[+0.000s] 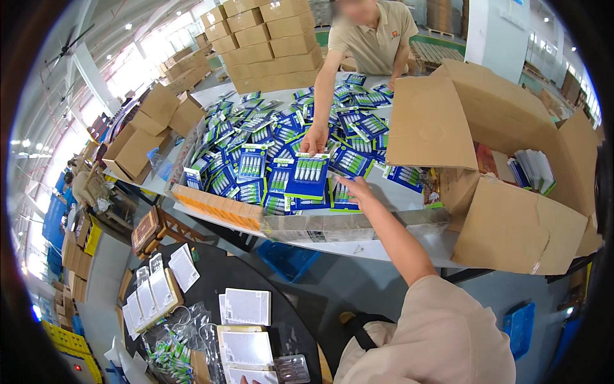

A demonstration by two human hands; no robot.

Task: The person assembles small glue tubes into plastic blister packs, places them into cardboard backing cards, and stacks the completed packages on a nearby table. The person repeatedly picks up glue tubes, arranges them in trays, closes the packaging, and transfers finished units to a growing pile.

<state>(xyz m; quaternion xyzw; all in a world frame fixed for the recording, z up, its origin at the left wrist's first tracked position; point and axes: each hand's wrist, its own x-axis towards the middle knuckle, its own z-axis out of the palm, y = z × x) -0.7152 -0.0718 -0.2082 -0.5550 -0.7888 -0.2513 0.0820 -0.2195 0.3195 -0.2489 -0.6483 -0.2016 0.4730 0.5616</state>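
Right grip (356, 191) (half-spread) beside pack (309, 173)

Hand (245, 380) mostly cut off by lower edge; co-worker's head (355, 10) blurred, cropped at top.

- Shirt (368, 361), lower centre of frame: plain beige, short-sleeved, lightly creased.
- Right sleeve (444, 320), lower right: same beige, wide and loose.
- Right hand (356, 191), centre: bare, as is the forearm.
- Strap-like strip (365, 333), lower centre: black, narrow; kind unclear.
- Legwear (348, 333), lower centre: dark, mostly hidden.
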